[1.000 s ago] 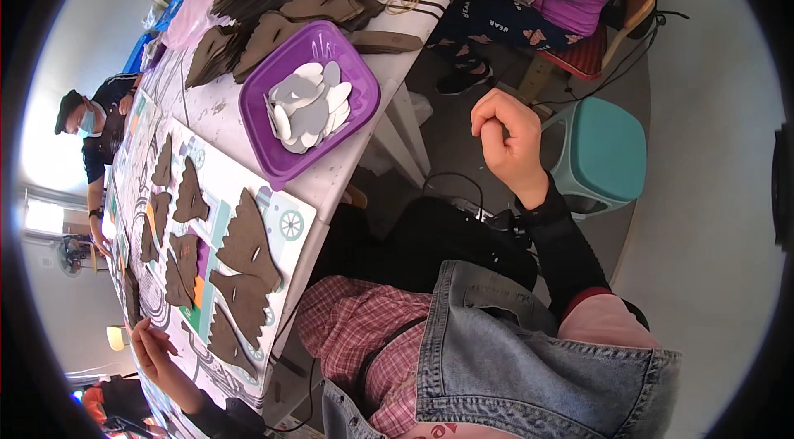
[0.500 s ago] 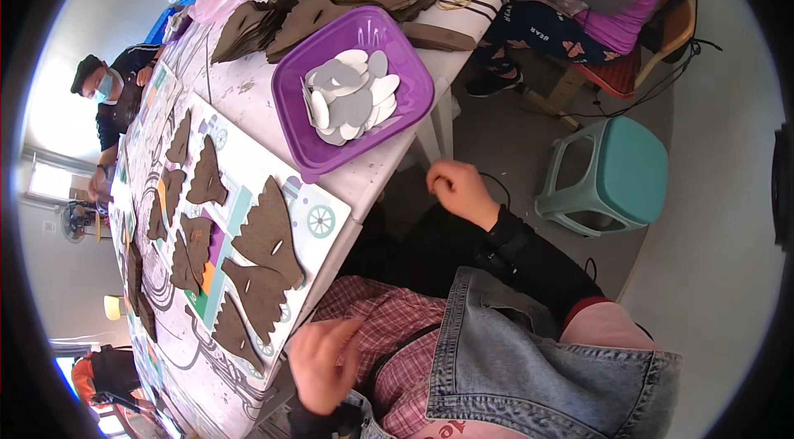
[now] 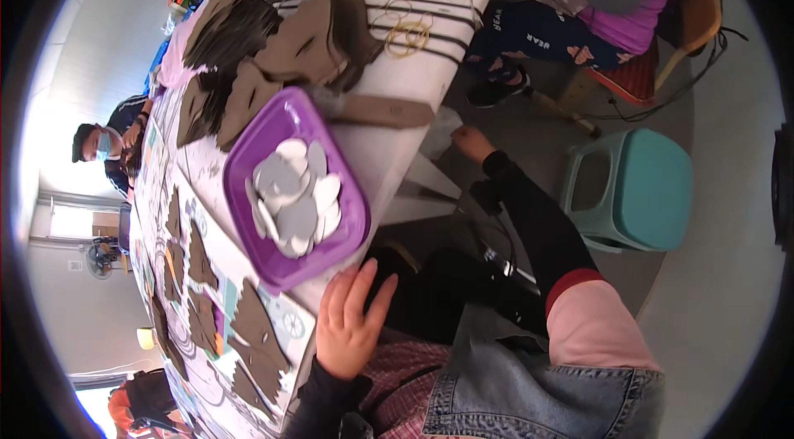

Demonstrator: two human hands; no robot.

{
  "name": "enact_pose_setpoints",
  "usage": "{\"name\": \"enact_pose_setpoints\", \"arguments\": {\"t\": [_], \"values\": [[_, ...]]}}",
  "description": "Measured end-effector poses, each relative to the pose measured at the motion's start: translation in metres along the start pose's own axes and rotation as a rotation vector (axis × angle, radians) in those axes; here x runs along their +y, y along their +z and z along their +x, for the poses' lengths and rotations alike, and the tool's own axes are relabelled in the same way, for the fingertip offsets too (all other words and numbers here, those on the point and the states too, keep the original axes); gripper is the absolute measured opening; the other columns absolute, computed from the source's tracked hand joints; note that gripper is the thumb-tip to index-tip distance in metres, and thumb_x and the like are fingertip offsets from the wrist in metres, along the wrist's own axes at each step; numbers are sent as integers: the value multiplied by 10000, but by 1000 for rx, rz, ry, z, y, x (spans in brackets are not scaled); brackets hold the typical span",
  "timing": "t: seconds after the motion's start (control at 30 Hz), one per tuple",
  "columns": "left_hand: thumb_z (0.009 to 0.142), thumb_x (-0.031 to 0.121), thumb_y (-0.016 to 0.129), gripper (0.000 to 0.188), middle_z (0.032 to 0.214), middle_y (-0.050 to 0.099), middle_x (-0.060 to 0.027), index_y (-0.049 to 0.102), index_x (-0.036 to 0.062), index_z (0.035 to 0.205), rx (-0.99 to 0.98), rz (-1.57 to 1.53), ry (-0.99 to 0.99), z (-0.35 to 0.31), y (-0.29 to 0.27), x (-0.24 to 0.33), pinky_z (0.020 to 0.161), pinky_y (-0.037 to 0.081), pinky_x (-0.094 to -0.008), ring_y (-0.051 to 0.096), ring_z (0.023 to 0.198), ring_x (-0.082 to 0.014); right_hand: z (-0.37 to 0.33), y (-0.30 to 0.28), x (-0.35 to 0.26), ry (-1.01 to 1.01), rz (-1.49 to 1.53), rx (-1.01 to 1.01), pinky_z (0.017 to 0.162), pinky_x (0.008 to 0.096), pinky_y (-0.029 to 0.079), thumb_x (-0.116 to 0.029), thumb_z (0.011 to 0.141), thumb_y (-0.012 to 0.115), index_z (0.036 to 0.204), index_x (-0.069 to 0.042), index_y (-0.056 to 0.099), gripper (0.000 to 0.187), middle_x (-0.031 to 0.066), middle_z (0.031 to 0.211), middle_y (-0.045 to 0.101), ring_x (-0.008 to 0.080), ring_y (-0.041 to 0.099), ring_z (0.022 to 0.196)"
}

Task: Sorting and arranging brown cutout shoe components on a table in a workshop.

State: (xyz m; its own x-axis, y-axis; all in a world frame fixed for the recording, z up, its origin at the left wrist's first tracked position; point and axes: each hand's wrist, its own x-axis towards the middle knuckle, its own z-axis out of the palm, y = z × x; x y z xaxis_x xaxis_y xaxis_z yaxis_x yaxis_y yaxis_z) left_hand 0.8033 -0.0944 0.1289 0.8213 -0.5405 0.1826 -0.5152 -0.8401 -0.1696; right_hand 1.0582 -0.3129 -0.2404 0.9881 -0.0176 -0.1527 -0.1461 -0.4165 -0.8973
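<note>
My left hand (image 3: 351,323) lies at the table edge with its fingers spread, just below a purple plastic basket (image 3: 360,228). Inside the basket is a loose heap of white and grey oval pieces (image 3: 299,201). Farther up, beyond the table edge, my right hand (image 3: 473,144) is closed, its fingertips at a pale, see-through plastic film (image 3: 441,131). The film is blurred, and its full shape cannot be made out. A long brown foam strip (image 3: 385,111) lies on the table near it.
Stacks of brown foam shapes (image 3: 298,46) and rubber bands (image 3: 409,38) lie at the far side. Jagged brown pieces (image 3: 256,323) rest on a printed board (image 3: 294,315) to the left. A green stool (image 3: 645,191) stands at right; a seated person (image 3: 562,34) is beyond.
My right hand has moved up and away, to the pale film beside the table. My left hand has risen to the table edge by the basket. The view has shifted.
</note>
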Motion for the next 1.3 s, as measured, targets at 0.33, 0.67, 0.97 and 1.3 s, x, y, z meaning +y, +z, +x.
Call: {"name": "enact_pose_setpoints", "arguments": {"t": [0.33,0.67,0.97,1.3], "values": [[787,243,532,445,1221,530,-6,569,191,1227,-334,-23,41,30,-10,-8,821,466,-308,555,986,-184,122,203,-8,-468,869,-787,836,428,461,-215,887,451,1000,-47,623,266,164,1045,609,322,577,950],[785,291,526,354,1112,587,4,605,150,1100,-374,-363,147,15,-7,-14,921,368,-334,507,1079,-169,168,303,-183,-516,1230,-1068,831,426,460,-214,888,445,1009,-42,615,270,156,1034,607,308,576,946],[852,205,453,323,1146,590,-75,591,95,1122,-463,-294,198,16,0,-11,1014,345,-394,518,1118,-223,161,328,-251,-322,1539,-1120,827,425,459,-214,890,440,1018,-38,607,275,149,1024,606,295,575,942],[862,211,455,328,1145,593,-84,584,85,1137,-476,-311,191,25,-8,-14,1011,348,-395,524,1115,-235,172,293,-242,-46,1750,-922,822,423,458,-214,892,434,1028,-33,598,279,140,1013,605,281,573,937]]}}
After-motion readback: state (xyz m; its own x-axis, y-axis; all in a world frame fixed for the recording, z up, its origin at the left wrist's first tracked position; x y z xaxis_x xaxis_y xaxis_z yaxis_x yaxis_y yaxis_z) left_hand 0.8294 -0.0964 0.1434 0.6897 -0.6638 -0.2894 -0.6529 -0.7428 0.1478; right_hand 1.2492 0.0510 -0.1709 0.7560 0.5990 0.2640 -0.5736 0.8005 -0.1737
